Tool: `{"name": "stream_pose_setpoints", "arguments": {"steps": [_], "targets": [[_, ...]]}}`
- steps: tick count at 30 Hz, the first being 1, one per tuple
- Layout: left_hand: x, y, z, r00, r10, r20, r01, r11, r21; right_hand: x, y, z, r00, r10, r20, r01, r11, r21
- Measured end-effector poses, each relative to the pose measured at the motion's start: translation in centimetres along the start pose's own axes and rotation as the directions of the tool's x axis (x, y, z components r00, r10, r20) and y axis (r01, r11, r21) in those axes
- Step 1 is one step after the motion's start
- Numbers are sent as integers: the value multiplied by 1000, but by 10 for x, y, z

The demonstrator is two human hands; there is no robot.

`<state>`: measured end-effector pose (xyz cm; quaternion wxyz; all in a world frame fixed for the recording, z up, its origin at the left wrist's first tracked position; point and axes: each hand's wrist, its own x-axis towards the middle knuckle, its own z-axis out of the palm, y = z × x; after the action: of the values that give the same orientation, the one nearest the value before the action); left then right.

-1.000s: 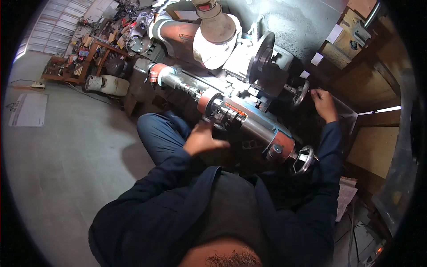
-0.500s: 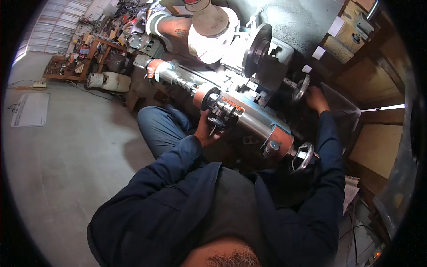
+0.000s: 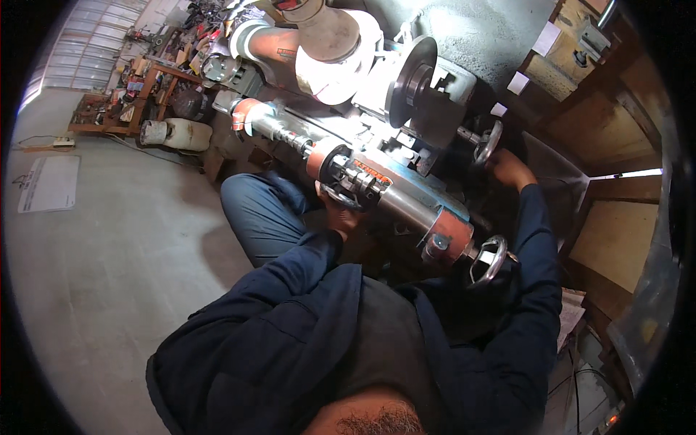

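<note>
Since a second ago, your left hand (image 3: 341, 216) has come up and in to the small handwheel (image 3: 342, 198) under the middle of the machine (image 3: 412, 190), and your right hand (image 3: 512, 171) has shifted in toward the upper-right handwheel (image 3: 488, 143).

The machine stands in front of you, its long bed running slantwise from upper left to lower right. Behind the bed sits a bulky orange and pale housing (image 3: 330, 69), brightly lit, with a dark upright disc (image 3: 413, 81) at its right. Along the front lies a smooth steel cylinder (image 3: 410, 210), in line with a stepped, shiny shaft (image 3: 359, 176) and orange collars (image 3: 451, 233). A spoked handwheel (image 3: 490, 261) ends the line at lower right.

Your right arm reaches far forward, its hand beside the upper-right wheel; you can't tell from here whether the fingers grip it. Your left arm bends across your body, fingers up against the small wheel's rim, partly hidden, so how firmly they close can't be told.

Beyond are the grey floor (image 3: 109, 290), a cluttered wooden bench (image 3: 148, 98) at upper left, a pale canister (image 3: 188, 135) and a white sheet (image 3: 47, 184).
</note>
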<state>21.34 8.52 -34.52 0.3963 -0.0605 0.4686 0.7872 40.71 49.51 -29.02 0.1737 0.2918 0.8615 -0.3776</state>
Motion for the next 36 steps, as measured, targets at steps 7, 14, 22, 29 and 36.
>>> {"name": "stream_pose_setpoints", "arguments": {"steps": [7, 14, 22, 29, 36], "targets": [[-12, 21, -18, 720, 537, 438, -597, 159, 786, 17, 4, 10, 996, -20, -87, 12, 997, -82], [17, 62, -19, 773, 324, 545, -508, -198, 838, 16, 18, 10, 979, -64, 195, 76, 996, -54], [-11, 63, 10, 948, 149, 281, -307, 205, 929, 6, 21, 19, 695, 127, -708, 1, 984, 177], [4, 186, -21, 851, -181, 493, -504, -542, 672, -124, 32, 18, 723, 199, -662, -73, 974, 214], [1, 215, -35, 849, 227, 477, -92, -825, 557, -301, -22, 197, 400, 705, -586, 66, 615, 786]]}}
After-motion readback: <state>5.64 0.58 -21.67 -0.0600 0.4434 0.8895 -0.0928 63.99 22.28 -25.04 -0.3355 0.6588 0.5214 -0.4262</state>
